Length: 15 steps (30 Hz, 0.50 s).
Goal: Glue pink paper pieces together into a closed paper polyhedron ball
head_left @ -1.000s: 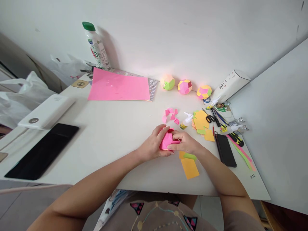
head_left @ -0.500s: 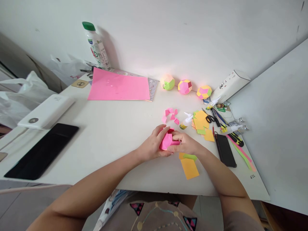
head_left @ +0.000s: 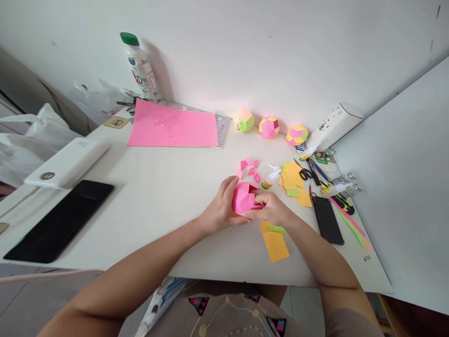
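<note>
One left hand (head_left: 220, 209) clasped a half-open pink paper polyhedron (head_left: 242, 199) at left, the right hand (head_left: 274, 208) pinching its right edge (probably light, crushable, safest held by joined facets).

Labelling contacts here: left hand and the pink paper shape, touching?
Touching. The head view shows the left hand cradling the pink paper shape, fingers pressed along its left side.
</note>
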Each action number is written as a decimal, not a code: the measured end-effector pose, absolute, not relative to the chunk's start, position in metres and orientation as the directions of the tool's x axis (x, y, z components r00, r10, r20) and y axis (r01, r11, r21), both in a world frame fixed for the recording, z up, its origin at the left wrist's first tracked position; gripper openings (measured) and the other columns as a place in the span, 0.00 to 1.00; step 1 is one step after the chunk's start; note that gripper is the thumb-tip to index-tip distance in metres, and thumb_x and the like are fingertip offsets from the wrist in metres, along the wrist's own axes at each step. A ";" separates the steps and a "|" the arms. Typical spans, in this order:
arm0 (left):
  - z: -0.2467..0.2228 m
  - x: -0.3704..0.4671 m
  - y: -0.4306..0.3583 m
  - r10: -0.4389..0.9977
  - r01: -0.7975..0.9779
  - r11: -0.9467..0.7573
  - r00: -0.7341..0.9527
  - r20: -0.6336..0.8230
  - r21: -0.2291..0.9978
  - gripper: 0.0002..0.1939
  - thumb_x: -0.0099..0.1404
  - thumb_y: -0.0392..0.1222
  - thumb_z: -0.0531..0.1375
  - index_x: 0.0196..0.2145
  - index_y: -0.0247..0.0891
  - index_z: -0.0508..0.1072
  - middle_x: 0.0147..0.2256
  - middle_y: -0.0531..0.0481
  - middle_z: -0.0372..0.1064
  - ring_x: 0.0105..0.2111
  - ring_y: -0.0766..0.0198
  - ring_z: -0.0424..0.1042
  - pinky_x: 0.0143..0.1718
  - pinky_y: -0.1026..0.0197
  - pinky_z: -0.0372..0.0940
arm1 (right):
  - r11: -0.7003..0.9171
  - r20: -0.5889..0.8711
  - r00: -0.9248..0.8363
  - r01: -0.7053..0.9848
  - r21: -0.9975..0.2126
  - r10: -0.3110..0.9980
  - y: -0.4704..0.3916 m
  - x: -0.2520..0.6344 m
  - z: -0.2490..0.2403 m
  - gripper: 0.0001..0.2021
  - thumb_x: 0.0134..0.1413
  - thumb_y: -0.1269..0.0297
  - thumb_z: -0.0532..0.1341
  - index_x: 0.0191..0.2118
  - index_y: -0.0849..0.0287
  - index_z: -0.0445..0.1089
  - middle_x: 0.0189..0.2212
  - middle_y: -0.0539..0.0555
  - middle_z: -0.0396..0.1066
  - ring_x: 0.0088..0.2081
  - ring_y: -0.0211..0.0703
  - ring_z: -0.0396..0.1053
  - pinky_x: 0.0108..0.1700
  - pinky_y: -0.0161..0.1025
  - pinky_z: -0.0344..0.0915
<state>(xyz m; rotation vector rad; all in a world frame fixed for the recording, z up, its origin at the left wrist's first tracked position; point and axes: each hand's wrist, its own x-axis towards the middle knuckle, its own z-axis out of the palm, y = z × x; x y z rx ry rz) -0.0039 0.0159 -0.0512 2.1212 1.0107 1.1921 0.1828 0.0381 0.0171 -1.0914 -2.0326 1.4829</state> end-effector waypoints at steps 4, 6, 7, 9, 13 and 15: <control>-0.049 -0.004 0.015 0.836 0.312 -0.517 0.385 0.391 0.797 0.52 0.55 0.53 0.66 0.65 0.42 0.38 0.59 0.32 0.45 0.60 0.41 0.52 0.55 0.39 0.61 | 0.097 -0.166 -0.612 0.373 -0.923 0.773 0.039 0.183 0.016 0.13 0.47 0.60 0.67 0.21 0.61 0.66 0.27 0.49 0.60 0.33 0.38 0.58 0.33 0.36 0.57; -0.048 -0.004 0.014 0.846 0.298 -0.486 0.395 0.358 0.821 0.50 0.56 0.50 0.66 0.65 0.43 0.39 0.58 0.33 0.46 0.60 0.43 0.54 0.54 0.41 0.63 | 0.054 -0.219 -0.629 0.385 -0.921 0.746 0.040 0.184 0.016 0.13 0.47 0.58 0.66 0.23 0.61 0.67 0.25 0.48 0.58 0.30 0.37 0.57 0.31 0.36 0.55; -0.047 -0.003 0.014 0.849 0.293 -0.478 0.396 0.350 0.828 0.49 0.56 0.48 0.66 0.65 0.43 0.39 0.58 0.33 0.47 0.59 0.43 0.55 0.53 0.41 0.64 | 0.029 -0.245 -0.634 0.389 -0.921 0.733 0.040 0.186 0.016 0.13 0.47 0.58 0.66 0.24 0.61 0.67 0.24 0.47 0.58 0.29 0.36 0.56 0.31 0.36 0.55; -0.047 -0.003 0.014 0.852 0.293 -0.473 0.391 0.347 0.831 0.49 0.56 0.47 0.66 0.65 0.43 0.38 0.58 0.34 0.47 0.59 0.44 0.56 0.53 0.41 0.64 | -0.030 -0.286 -0.636 0.382 -0.924 0.717 0.042 0.188 0.016 0.12 0.46 0.58 0.67 0.27 0.61 0.68 0.24 0.47 0.58 0.29 0.36 0.56 0.31 0.35 0.55; -0.046 -0.004 0.014 0.853 0.323 -0.470 0.406 0.328 0.821 0.51 0.57 0.49 0.65 0.66 0.45 0.35 0.58 0.33 0.48 0.57 0.43 0.59 0.52 0.40 0.64 | -0.128 -0.286 -0.628 0.285 -0.950 0.724 0.046 0.191 0.017 0.13 0.47 0.57 0.68 0.32 0.61 0.69 0.28 0.49 0.64 0.32 0.37 0.61 0.35 0.36 0.58; -0.047 -0.004 0.014 0.839 0.335 -0.493 0.427 0.337 0.803 0.51 0.59 0.50 0.64 0.67 0.46 0.33 0.59 0.33 0.47 0.57 0.43 0.58 0.52 0.40 0.64 | -0.174 -0.285 -0.622 0.234 -0.956 0.730 0.047 0.189 0.016 0.13 0.49 0.55 0.66 0.33 0.61 0.70 0.30 0.50 0.66 0.33 0.38 0.63 0.37 0.37 0.60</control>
